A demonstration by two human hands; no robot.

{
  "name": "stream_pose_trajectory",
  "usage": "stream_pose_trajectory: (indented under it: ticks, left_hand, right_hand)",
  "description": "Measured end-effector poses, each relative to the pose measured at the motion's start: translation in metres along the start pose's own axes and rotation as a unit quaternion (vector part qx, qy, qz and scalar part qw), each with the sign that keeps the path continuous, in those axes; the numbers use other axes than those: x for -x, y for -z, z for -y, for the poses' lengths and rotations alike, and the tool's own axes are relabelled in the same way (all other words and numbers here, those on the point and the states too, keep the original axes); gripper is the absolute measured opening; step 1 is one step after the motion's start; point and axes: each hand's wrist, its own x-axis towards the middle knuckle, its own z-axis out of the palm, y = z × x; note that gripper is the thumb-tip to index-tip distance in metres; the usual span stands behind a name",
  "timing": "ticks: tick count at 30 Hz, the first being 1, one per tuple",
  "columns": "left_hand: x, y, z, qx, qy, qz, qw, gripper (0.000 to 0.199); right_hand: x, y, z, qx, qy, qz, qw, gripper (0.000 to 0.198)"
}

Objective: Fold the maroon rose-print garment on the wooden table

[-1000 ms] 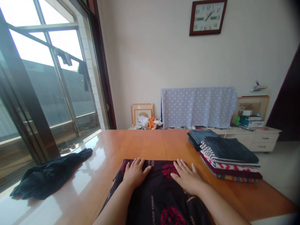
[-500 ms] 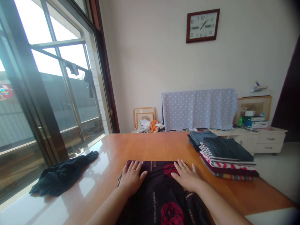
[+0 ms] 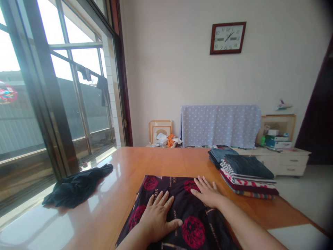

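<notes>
Both hands lie flat on the dark printed cloth, which is spread on the orange worktop directly in front of the person, its far edge approx. in the middle of the worktop. The left hand presses with open palm, fingers spread apart, on the near-left part, beside a red round motif. The right hand is also open, fingers apart, resting near the far-right edge of the cloth. Neither hand grips anything; they only press.

I judge the step in hand is smoothing the cloth. To do it well, the palms should stay flat & move from the centre outward, w/ even pressure, so wrinkles go to the edges and not into a fold. The worktop looks glossy, so the cloth can slide; one hand should anchor while the other strokes. The edges should be kept straight and parallel to the worktop edge.

To the right, near but apart from the cloth, stands a stack of folded clothes. On the left, well apart, lies a crumpled black garment.
</notes>
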Motion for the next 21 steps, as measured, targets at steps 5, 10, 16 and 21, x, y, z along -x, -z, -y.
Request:
stream_pose_trajectory:
  ticks: [5,10,16,21]
  left_hand:
    - [-0.001,-0.007,0.004,-0.005,-0.003,-0.02,1.0,0.085]
    - [-0.002,-0.01,0.006,-0.005,-0.007,-0.025,1.0,0.089]
    - [0.001,-0.004,0.005,-0.01,-0.015,-0.012,1.0,0.098]
    - [0.018,0.007,0.01,-0.028,-0.019,0.002,0.999,0.099]
  right_hand:
    - [0.008,0.027,0.008,-0.011,-0.018,0.005,1.0,0.095]
    - [0.042,0.024,0.03,-0.069,0.022,-0.058,0.996,0.095]
    - [0.097,-0.02,0.02,-0.037,0.021,-0.037,0.998,0.089]
    - [0.108,-0.013,0.012,-0.012,-0.021,-0.029,0.999,0.085]
